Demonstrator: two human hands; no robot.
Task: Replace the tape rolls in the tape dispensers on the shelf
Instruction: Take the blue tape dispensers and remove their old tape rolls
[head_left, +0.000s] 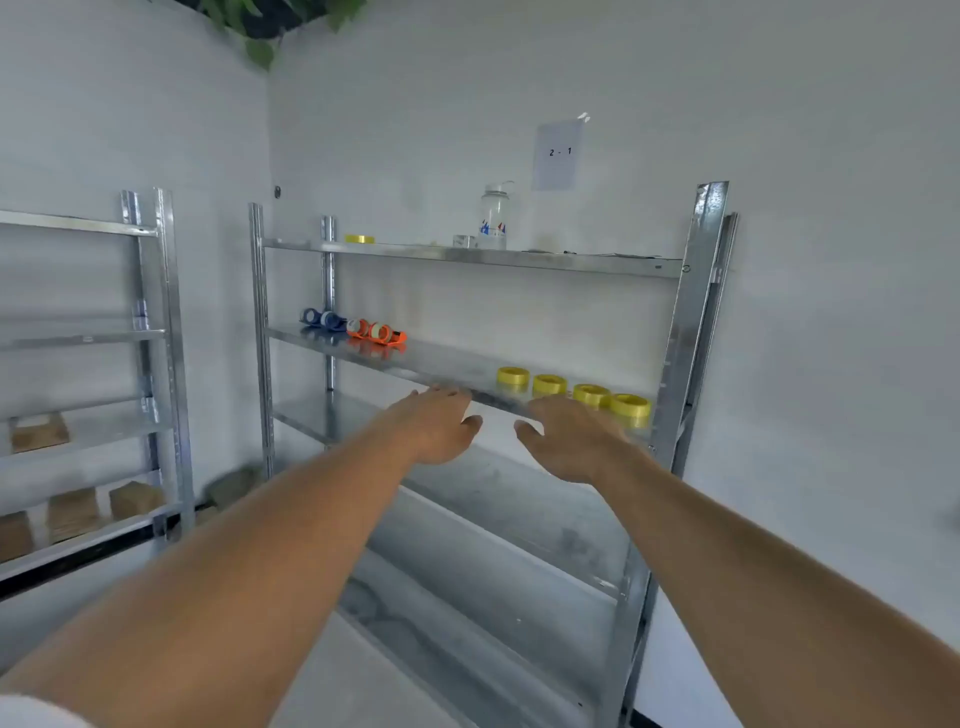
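Observation:
A metal shelf unit (467, 255) stands against the white wall. On its second shelf, at the far left, lie blue tape dispensers (322, 318) and orange tape dispensers (376, 332). Several yellow tape rolls (589, 394) sit in a row at that shelf's right end. One more yellow roll (359, 239) lies on the top shelf. My left hand (439, 426) and my right hand (569, 441) are stretched out, palms down, fingers apart, near the second shelf's front edge. Both hands hold nothing. My right hand is just left of the nearest rolls.
A clear water bottle (493, 215) and a small glass (464, 241) stand on the top shelf. A paper sign (557, 154) hangs on the wall. A second metal shelf unit (156, 332) with brown blocks (72, 512) stands to the left. Lower shelves of the main unit hold nothing visible.

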